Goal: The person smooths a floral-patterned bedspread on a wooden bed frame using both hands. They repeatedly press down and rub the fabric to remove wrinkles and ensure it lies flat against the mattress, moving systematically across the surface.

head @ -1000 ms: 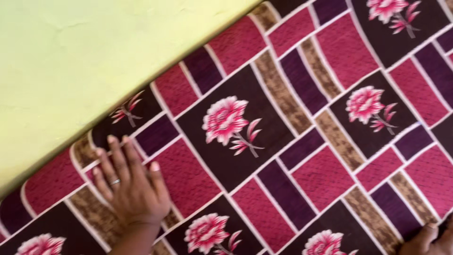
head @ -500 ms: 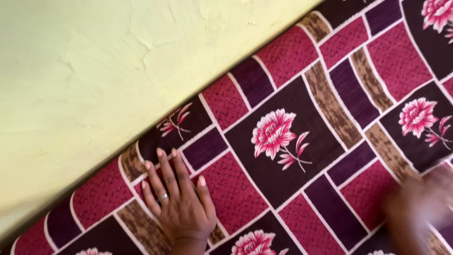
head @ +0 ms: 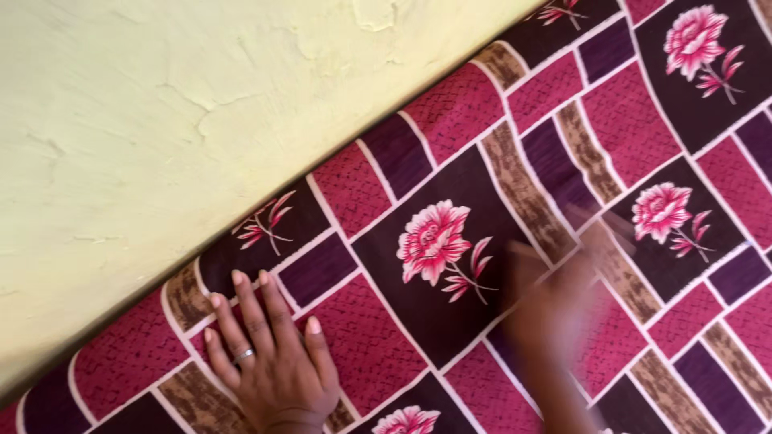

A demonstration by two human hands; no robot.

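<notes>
- The left hand [head: 273, 366], wearing a ring, lies flat with fingers spread on the maroon, purple and brown patchwork bedsheet with pink flowers [head: 450, 241], near the pale yellow plaster wall [head: 161, 120].
- The right hand [head: 555, 321] is a blur over the sheet; I cannot tell its grip.
- Judged: smoothing the sheet, the left anchoring.
- A next stroke calls for flat, outward pressure.

A home is suggested, most likely a bedroom or sleeping area. A wide soft surface is covered by a patterned sheet [head: 515, 225] printed with maroon, purple and brown blocks and pink flowers, as is used on a bed or mattress. It is pushed right against a pale yellow plastered wall [head: 177, 137], whose paint is seen to be uneven and cracked.
</notes>
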